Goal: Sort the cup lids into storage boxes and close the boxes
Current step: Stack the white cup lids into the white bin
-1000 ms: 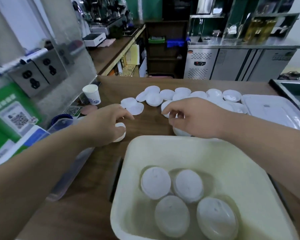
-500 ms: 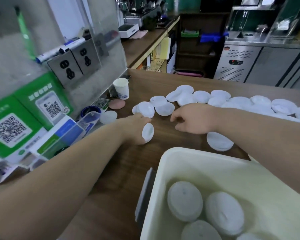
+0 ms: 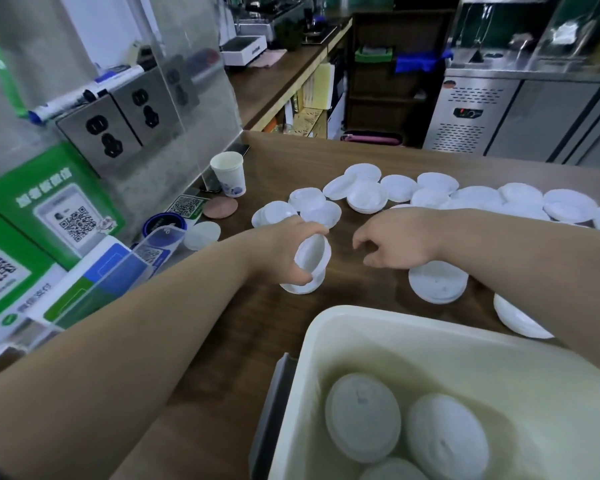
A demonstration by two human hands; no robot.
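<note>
Nearest me, at five o'clock, sits the open storage box (image 3: 465,344) with several cup lids (image 3: 362,415) lying flat inside; I see no cover on it. Just past its rim, toward twelve o'clock, my left hand (image 3: 288,251) grips a small stack of lids (image 3: 312,258) tipped on edge above the wooden counter (image 3: 222,341), fingers curled over the top and thumb underneath. At one o'clock my right hand (image 3: 395,242) hovers over the wood, fingers loosely curled and pointing down with nothing in them that I can make out. A short pile of lids (image 3: 437,282) lies just beside its wrist. Farther out, from twelve to two o'clock, loose lids (image 3: 482,199) overlap across the counter, and a paper cup (image 3: 228,173) stands at eleven. My worry is the tilted stack: these lids look thin and slippery, so I judge a light squeeze could let the lower ones slide out and roll away. A forearm swinging back to the box could also sweep the pile at the wrist off the counter, and a wide reach to the left might knock over the cup.
</note>
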